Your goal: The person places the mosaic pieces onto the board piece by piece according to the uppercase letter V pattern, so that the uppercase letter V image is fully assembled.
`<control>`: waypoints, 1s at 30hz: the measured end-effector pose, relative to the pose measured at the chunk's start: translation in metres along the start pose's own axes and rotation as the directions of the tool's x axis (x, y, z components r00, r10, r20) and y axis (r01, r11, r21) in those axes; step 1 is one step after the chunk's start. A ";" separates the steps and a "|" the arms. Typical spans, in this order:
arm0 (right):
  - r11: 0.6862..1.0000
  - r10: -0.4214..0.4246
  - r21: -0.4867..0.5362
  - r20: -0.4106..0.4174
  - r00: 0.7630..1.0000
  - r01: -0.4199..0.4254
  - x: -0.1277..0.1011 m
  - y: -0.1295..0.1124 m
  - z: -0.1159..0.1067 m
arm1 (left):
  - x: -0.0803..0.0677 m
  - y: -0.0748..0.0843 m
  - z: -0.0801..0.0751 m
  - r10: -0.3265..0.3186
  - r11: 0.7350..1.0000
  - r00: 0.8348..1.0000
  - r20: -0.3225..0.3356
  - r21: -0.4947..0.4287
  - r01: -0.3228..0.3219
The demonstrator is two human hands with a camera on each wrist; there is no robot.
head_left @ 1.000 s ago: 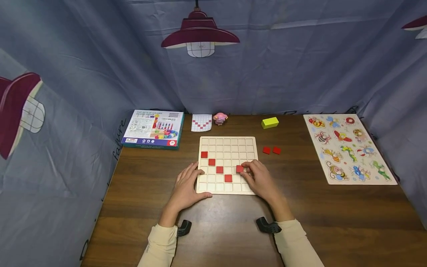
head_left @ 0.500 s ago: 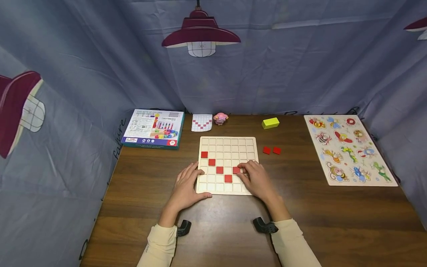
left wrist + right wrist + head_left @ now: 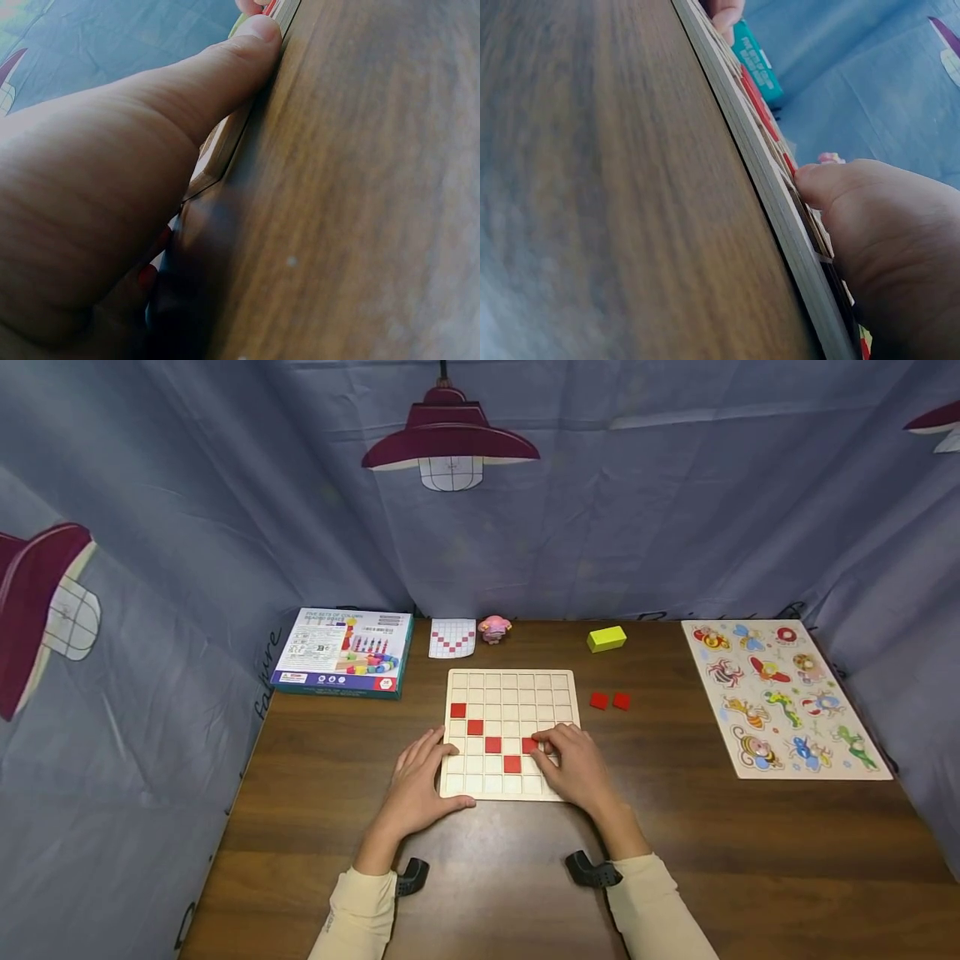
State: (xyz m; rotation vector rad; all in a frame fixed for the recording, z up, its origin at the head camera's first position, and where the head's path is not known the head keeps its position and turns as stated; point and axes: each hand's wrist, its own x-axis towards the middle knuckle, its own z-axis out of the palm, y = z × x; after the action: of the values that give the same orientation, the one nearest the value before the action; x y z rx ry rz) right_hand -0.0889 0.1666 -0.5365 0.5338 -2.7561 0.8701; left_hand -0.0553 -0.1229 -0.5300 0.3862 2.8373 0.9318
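Observation:
A pale wooden grid board (image 3: 511, 684) lies on the table in front of me. Several red square tiles sit in its cells in a line slanting down to the right, the lowest being a red tile (image 3: 512, 764). My left hand (image 3: 417, 783) rests at the board's left side, fingers spread along the edge and thumb at the near corner. With thumb and forefinger, my right hand (image 3: 577, 766) pinches another red tile (image 3: 528, 745), low over a cell up and right of the lowest one. In the right wrist view the thumb (image 3: 821, 184) is right at the board's surface.
Two loose red tiles (image 3: 610, 701) lie right of the board. Behind it are a pattern card (image 3: 452, 637) with a red V, a pink figurine (image 3: 495, 628) and a yellow block (image 3: 607, 638). A boxed toy set (image 3: 341, 652) stands left, an insect puzzle board (image 3: 783, 697) right.
My right hand has moved a little to the left with the red tile, bringing it to a cell beside the slanting line. My left hand has stayed in place.

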 end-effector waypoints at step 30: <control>0.909 0.412 -0.019 -0.112 0.904 -0.417 0.008 0.110 -0.065 | 0.000 -0.002 0.003 -0.012 1.000 1.000 0.006 0.000 0.012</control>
State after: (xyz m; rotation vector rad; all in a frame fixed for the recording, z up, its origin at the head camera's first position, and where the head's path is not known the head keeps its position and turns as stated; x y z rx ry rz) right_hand -0.1340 0.2859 -0.5382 -0.1177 -2.8245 0.8883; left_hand -0.0554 -0.1229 -0.5333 0.3707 2.8310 0.9272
